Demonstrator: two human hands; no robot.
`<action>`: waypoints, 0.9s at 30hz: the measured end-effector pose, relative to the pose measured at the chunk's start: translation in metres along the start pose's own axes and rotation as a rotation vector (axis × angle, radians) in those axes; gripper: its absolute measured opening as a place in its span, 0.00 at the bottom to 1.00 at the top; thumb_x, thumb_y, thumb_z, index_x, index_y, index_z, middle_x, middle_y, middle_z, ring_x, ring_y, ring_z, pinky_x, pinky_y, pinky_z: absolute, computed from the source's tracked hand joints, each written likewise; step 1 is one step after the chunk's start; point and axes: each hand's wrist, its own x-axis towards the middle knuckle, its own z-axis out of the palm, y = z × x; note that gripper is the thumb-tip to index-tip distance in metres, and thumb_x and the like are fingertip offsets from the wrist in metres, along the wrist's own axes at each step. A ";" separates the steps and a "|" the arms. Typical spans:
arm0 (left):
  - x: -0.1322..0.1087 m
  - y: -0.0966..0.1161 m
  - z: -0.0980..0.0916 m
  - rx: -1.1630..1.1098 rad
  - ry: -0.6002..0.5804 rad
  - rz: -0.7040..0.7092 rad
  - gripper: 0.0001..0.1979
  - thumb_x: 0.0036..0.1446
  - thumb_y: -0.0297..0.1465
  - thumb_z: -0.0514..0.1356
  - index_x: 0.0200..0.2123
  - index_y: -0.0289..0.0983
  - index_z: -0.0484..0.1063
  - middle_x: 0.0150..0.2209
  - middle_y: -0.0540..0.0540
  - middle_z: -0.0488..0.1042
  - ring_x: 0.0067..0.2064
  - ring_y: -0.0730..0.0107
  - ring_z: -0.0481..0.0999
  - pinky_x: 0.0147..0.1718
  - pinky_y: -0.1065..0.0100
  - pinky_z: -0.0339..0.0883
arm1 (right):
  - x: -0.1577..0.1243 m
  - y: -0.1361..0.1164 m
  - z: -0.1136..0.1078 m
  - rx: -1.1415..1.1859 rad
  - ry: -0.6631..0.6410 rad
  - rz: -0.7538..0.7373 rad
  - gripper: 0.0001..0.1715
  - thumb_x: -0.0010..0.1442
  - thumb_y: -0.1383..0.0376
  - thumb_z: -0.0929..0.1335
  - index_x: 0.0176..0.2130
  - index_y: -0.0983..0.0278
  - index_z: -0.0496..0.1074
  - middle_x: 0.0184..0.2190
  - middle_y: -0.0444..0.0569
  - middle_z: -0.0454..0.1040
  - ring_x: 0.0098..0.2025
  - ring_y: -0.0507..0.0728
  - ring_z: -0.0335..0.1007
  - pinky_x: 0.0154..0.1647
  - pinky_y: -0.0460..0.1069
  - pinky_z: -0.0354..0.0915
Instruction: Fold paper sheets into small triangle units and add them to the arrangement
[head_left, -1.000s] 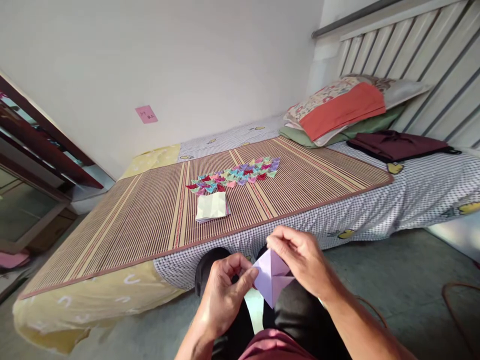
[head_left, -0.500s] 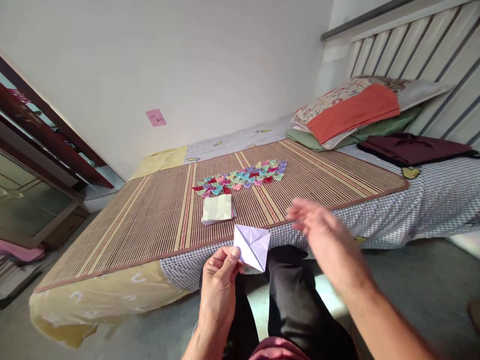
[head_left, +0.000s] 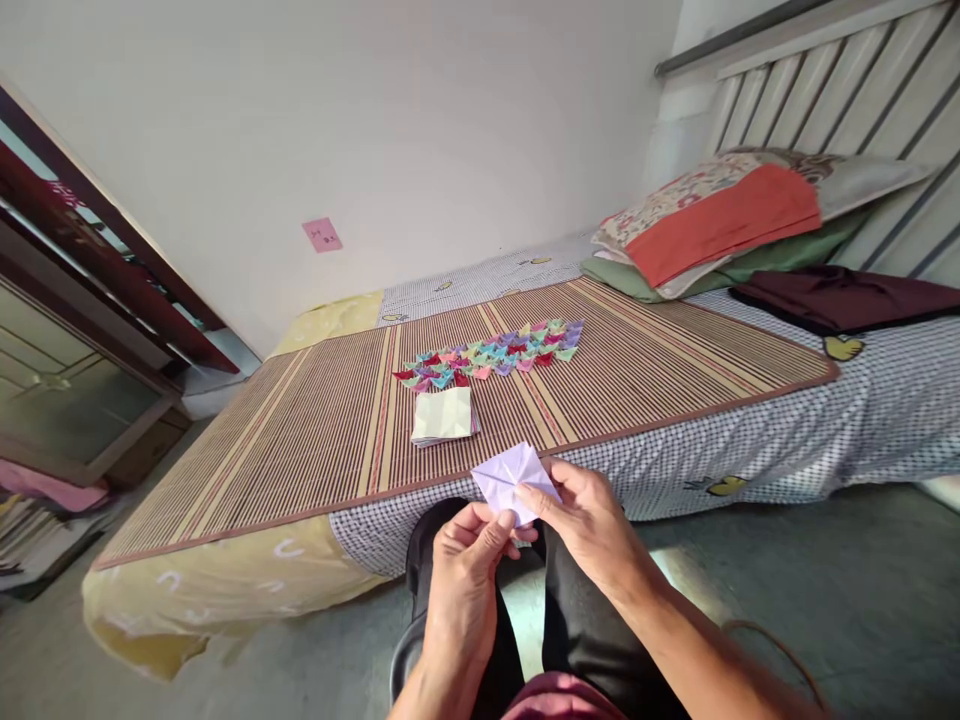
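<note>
A square of light purple folding paper (head_left: 504, 474), marked with creases, is held above my lap near the bed's front edge. My left hand (head_left: 471, 560) pinches its lower corner between thumb and fingers. On the right side, my right hand (head_left: 581, 515) grips the same sheet, its thumb lying across the paper's face and the fingers behind it. Just past the paper, a stack of creased paper squares (head_left: 442, 414) with a cream sheet on top rests on the mat. Rows of small colourful folded paper pieces (head_left: 491, 353) lie behind that stack.
A striped woven mat (head_left: 300, 440) covers much of the bed. Pillows (head_left: 727, 220) and a folded dark maroon cloth (head_left: 847, 297) lie at the right, by the slatted headboard (head_left: 840, 110). A pink note (head_left: 322, 235) is on the wall.
My right hand has come in from the right and taken hold of the purple paper. The paper has turned slightly in my left hand. The view has shifted a little.
</note>
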 end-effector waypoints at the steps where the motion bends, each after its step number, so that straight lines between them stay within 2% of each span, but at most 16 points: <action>1: 0.000 -0.001 -0.001 0.014 -0.017 0.003 0.17 0.49 0.41 0.78 0.25 0.35 0.79 0.25 0.46 0.80 0.30 0.69 0.77 0.32 0.71 0.67 | 0.000 0.000 -0.001 -0.027 0.004 -0.001 0.20 0.56 0.52 0.79 0.32 0.64 0.74 0.26 0.44 0.75 0.28 0.54 0.69 0.29 0.48 0.68; 5: -0.001 -0.004 -0.002 0.057 -0.048 0.037 0.15 0.53 0.39 0.76 0.26 0.36 0.80 0.27 0.44 0.83 0.30 0.67 0.79 0.32 0.70 0.66 | 0.000 -0.001 -0.003 -0.084 0.007 -0.027 0.22 0.57 0.52 0.78 0.29 0.64 0.70 0.25 0.43 0.71 0.27 0.52 0.64 0.27 0.46 0.64; 14: -0.004 -0.001 0.004 0.084 -0.048 0.057 0.16 0.53 0.40 0.76 0.25 0.36 0.78 0.27 0.44 0.83 0.30 0.66 0.78 0.33 0.68 0.67 | -0.003 -0.008 0.000 0.042 -0.027 0.055 0.22 0.55 0.49 0.79 0.32 0.63 0.73 0.25 0.43 0.71 0.25 0.53 0.66 0.27 0.48 0.68; 20: -0.005 -0.004 0.005 0.094 -0.092 0.049 0.16 0.54 0.42 0.76 0.27 0.36 0.79 0.29 0.43 0.84 0.33 0.64 0.80 0.34 0.67 0.68 | -0.002 0.000 -0.005 0.020 0.006 0.005 0.20 0.56 0.53 0.79 0.29 0.64 0.74 0.21 0.41 0.67 0.23 0.51 0.61 0.25 0.46 0.63; 24: -0.006 -0.006 0.003 0.116 -0.103 0.060 0.17 0.54 0.43 0.76 0.27 0.36 0.79 0.28 0.43 0.83 0.34 0.61 0.80 0.37 0.65 0.70 | -0.002 0.003 -0.011 0.044 -0.014 -0.001 0.16 0.58 0.55 0.78 0.32 0.65 0.77 0.21 0.41 0.69 0.23 0.51 0.63 0.25 0.46 0.63; 27: -0.004 0.000 0.003 0.087 -0.087 0.084 0.18 0.50 0.43 0.78 0.29 0.37 0.79 0.29 0.46 0.82 0.33 0.66 0.78 0.38 0.66 0.70 | -0.004 -0.003 -0.013 -0.015 -0.013 -0.041 0.16 0.57 0.54 0.77 0.33 0.65 0.79 0.23 0.43 0.72 0.26 0.54 0.67 0.29 0.48 0.66</action>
